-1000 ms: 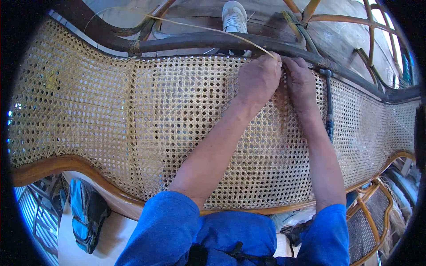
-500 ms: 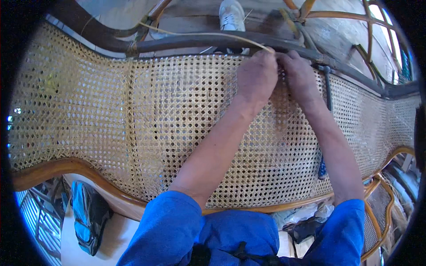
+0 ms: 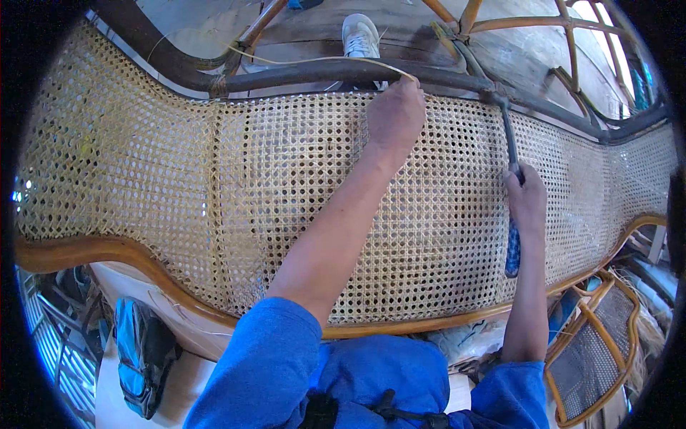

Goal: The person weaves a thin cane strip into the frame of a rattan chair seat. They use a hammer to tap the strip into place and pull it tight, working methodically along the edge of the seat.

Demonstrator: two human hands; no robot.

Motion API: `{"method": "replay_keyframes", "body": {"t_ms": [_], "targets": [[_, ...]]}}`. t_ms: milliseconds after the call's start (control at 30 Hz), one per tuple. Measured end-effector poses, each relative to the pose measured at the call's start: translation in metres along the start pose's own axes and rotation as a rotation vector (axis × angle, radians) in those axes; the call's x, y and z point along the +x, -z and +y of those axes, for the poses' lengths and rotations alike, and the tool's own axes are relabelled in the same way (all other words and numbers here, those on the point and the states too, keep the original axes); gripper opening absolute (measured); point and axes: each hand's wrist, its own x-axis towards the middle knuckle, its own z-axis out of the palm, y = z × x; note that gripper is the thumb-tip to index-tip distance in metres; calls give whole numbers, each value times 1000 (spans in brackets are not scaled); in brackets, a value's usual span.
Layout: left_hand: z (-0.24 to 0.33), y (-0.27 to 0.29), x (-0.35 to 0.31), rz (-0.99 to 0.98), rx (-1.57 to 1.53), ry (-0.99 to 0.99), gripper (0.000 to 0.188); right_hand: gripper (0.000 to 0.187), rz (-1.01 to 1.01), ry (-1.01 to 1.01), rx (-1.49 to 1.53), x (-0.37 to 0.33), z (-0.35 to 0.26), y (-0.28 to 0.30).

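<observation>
A woven cane panel point(image 3: 307, 222) stretches across in front of me between a dark curved rail point(image 3: 300, 74) on the far side and a brown rattan rail point(image 3: 414, 327) on the near side. At the far rail my left hand point(image 3: 396, 114) is closed on a thin pale cane strip point(image 3: 321, 59), which trails off leftward above the rail. Lower right, my right hand point(image 3: 527, 196) has its fingers around the shaft of a hammer point(image 3: 509, 136) lying over the cane. The hammer's dark head is by the far rail, and its blue grip points toward me.
Rattan frames point(image 3: 525, 23) stand beyond the far rail at the right, and a shoe point(image 3: 361, 36) shows on the floor there. A blue and black backpack point(image 3: 136, 357) lies at the near left. Another cane-panelled frame point(image 3: 600, 343) is at the near right.
My right hand has left the far rail beside my left hand and come back to the hammer, taking hold of its shaft. My left hand stays on the strip.
</observation>
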Motion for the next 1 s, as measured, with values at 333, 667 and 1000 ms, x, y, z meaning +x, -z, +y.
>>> {"method": "replay_keyframes", "body": {"t_ms": [333,667,1000], "targets": [[6,10,2,-90,-19,42,15,34,-309,-58,546,-22,-57,-7],[5,0,3,-86,76,63,14,25,33,204,281,-11,-53,-16],[3,3,2,-73,70,20,15,25,-83,293,74,-4,-70,-14]]}}
